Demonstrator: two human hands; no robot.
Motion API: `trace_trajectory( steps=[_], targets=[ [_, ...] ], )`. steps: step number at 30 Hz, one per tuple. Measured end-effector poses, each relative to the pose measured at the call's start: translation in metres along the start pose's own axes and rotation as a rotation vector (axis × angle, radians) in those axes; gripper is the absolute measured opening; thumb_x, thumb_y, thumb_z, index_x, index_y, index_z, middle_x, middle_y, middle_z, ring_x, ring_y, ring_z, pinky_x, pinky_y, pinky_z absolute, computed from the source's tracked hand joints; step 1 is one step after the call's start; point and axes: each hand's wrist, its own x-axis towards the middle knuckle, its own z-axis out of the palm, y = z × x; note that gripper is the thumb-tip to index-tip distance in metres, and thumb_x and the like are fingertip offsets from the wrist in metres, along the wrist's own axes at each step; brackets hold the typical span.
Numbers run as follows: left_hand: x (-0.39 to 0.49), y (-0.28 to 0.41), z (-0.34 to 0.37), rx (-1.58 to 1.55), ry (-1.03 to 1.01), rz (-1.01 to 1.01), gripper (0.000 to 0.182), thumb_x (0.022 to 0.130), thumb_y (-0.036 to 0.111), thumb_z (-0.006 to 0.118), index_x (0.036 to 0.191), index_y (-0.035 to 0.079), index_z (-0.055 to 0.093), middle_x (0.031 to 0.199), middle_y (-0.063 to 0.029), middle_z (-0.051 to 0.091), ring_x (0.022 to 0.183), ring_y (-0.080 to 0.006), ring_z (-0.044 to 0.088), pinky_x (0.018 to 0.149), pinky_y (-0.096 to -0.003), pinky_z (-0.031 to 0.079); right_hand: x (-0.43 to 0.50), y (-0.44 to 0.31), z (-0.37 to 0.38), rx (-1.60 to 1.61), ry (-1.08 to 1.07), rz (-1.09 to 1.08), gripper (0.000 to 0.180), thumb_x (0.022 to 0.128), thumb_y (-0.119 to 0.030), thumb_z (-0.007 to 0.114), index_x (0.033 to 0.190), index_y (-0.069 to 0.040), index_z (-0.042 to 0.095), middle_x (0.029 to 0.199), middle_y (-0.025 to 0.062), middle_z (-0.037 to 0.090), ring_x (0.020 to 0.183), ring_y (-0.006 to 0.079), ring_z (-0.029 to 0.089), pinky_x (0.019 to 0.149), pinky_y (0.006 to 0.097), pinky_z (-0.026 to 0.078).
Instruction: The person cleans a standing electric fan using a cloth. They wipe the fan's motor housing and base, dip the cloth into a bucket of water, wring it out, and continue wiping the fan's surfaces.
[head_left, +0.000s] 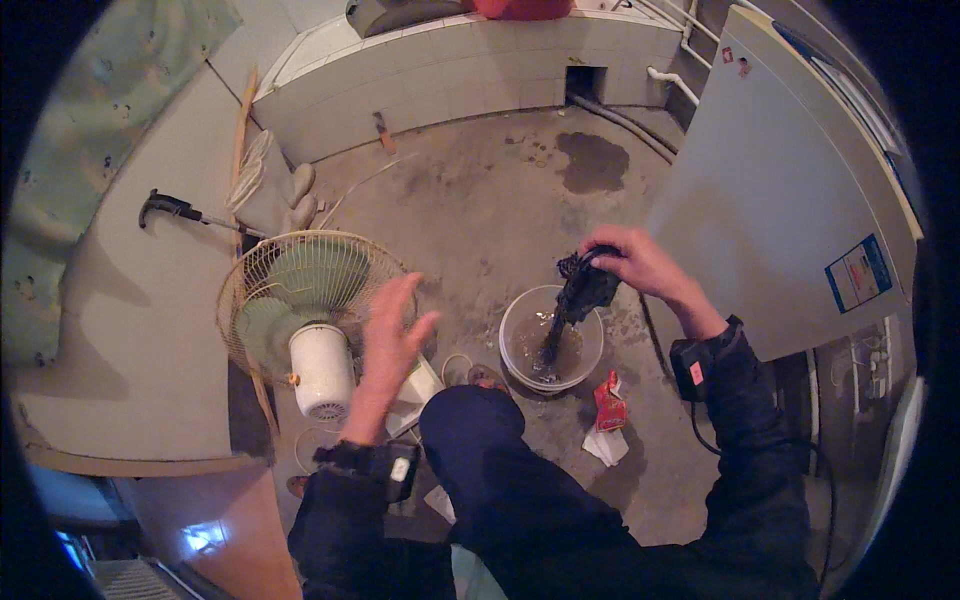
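Observation:
A dark wet cloth (589, 291) hangs from my right hand (643, 262), its lower end dangling into a white plastic bucket (513, 367). Murky water (534, 330) stands in the bucket. My left hand (394, 341) is raised with thumb and fingers apart and holds nothing. It is in front of the right side of an electric fan (322, 371), overlapping the wire guard (225, 300) in view; whether it touches the guard I cannot tell. Green blades (319, 277) show inside the guard, and the white motor housing faces me.
A refrigerator (757, 195) stands at the right. A red packet (611, 405) and white paper (606, 447) lie beside the bucket. Behind the fan are a black-handled stick (172, 206) and a pale bag (259, 184). A tiled ledge (465, 75) and drain hoses (630, 124) are farther back.

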Motion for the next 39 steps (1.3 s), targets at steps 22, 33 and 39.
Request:
trace_trajectory(
  steps=[22, 33, 39],
  targets=[
    [0.014, 0.063, 0.236, -0.907, -0.34, -0.493, 0.036, 0.076, 0.003, 0.062, 0.111, 0.003, 0.056, 0.096, -0.0025, 0.062, 0.083, -0.0109, 0.057, 0.074, -0.026, 0.047, -0.034, -0.044, -0.037, 0.336, 0.312, -0.227, 0.017, 0.078, 0.001, 0.058, 0.094, 0.0, 0.061, 0.091, 0.0062, 0.06, 0.087, 0.0167, 0.057, 0.079, 0.0266, 0.045],
    [0.031, 0.061, 0.194, -0.839, -0.198, -0.483, 0.022, 0.071, -0.002, 0.056, 0.093, 0.001, 0.06, 0.081, -0.0018, 0.06, 0.074, -0.011, 0.056, 0.066, -0.0242, 0.047, -0.102, 0.132, 0.033, 0.618, 0.363, 0.501, 0.038, 0.074, 0.002, 0.063, 0.11, -0.008, 0.059, 0.095, -0.0019, 0.058, 0.085, 0.0068, 0.052, 0.077, 0.0212, 0.043],
    [0.035, 0.074, 0.19, -0.509, -0.198, -0.335, 0.025, 0.065, 0.002, 0.062, 0.089, 0.0, 0.06, 0.076, -0.0038, 0.06, 0.073, -0.0108, 0.055, 0.067, -0.0245, 0.045, -0.105, 0.165, 0.092, 0.499, 0.21, 0.419, 0.061, 0.063, 0.002, 0.071, 0.12, -0.011, 0.053, 0.113, 0.0053, 0.056, 0.104, 0.0152, 0.052, 0.09, 0.0281, 0.041]
  ],
)
